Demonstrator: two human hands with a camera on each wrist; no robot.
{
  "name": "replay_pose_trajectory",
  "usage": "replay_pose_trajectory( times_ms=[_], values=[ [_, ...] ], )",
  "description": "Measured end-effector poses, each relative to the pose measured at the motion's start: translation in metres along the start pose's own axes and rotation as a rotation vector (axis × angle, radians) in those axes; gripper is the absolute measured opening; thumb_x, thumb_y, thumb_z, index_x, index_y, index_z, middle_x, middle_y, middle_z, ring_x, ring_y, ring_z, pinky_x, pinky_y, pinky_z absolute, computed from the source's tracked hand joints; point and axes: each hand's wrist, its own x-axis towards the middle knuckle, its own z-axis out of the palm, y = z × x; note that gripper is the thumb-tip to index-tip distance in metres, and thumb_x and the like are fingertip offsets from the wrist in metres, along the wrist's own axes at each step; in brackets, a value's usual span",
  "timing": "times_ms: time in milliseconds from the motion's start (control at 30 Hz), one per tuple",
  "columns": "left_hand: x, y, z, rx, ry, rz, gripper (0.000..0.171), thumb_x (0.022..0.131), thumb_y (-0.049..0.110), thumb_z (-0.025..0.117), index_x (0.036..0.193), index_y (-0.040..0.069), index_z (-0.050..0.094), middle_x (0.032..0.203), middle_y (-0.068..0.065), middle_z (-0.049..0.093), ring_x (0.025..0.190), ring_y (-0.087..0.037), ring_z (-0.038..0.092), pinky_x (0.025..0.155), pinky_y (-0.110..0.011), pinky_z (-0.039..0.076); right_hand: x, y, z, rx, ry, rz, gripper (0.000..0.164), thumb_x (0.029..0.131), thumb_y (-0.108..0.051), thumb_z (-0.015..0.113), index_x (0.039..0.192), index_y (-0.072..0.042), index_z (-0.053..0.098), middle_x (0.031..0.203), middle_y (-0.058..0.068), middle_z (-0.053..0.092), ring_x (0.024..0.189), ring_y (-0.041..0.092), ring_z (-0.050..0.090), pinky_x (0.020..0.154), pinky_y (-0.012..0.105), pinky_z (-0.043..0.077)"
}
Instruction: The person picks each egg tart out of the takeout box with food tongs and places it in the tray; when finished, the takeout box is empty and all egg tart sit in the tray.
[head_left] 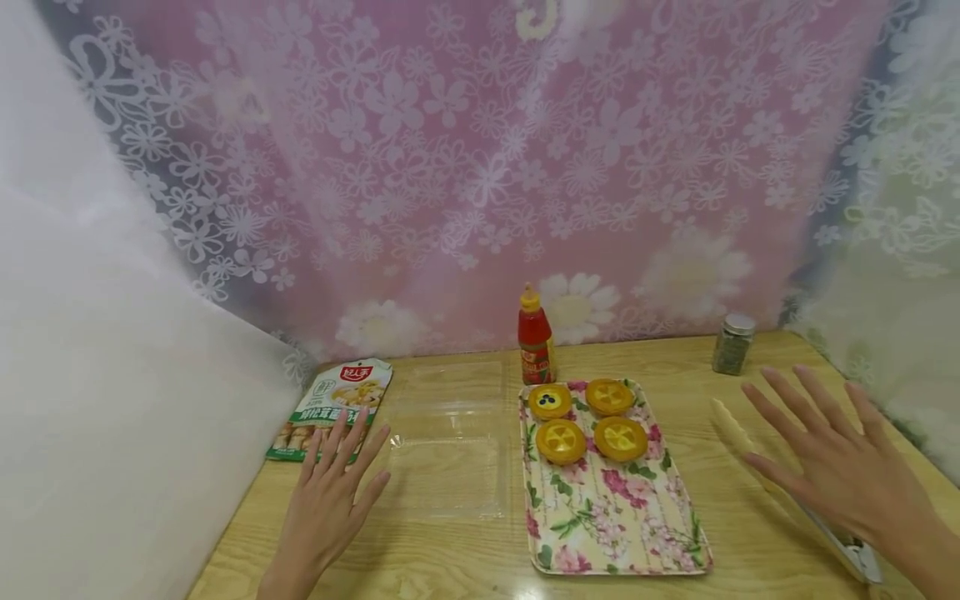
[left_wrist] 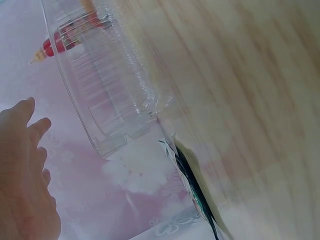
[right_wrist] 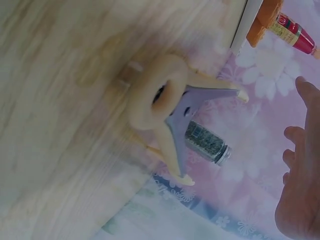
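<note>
My left hand [head_left: 326, 508] is held with its fingers spread, holding nothing, near a green and white food pouch [head_left: 330, 412]. To its right lies an opened clear plastic box [head_left: 450, 479], also in the left wrist view. My right hand [head_left: 847, 458], fingers spread, holds nothing over what look like beige and grey tongs [right_wrist: 157, 95]; in the head view it partly hides them. Between the hands is a floral tray [head_left: 600, 533]. Toward its far end sit several yellow tarts [head_left: 621, 439], one topped with dark dots [head_left: 550, 401].
Behind the tray stands a red sauce bottle [head_left: 535, 342] with a yellow cap. A glass jar of dark green flakes [head_left: 733, 344] is upright at the back right. Floral curtain [head_left: 480, 167] closes off the back, and pale sheeting [head_left: 112, 333] hangs at the left.
</note>
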Motion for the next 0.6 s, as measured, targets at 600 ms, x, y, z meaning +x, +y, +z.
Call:
replay_pose_trajectory(
  times_ms=[600],
  values=[
    [-0.001,-0.0008,0.0012,0.016,0.043,0.014,0.061,0.112,0.056,0.028,0.161,0.024,0.042,0.173,-0.007,0.021,0.156,-0.037,0.023,0.131,-0.053,0.002,0.0083,-0.0092,-0.0063,0.061,-0.042,0.038,0.084,0.103,-0.075,0.022,0.164,-0.019,0.033,0.17,0.006,0.027,0.158,0.03,0.017,0.126,0.063,0.007]
  ],
)
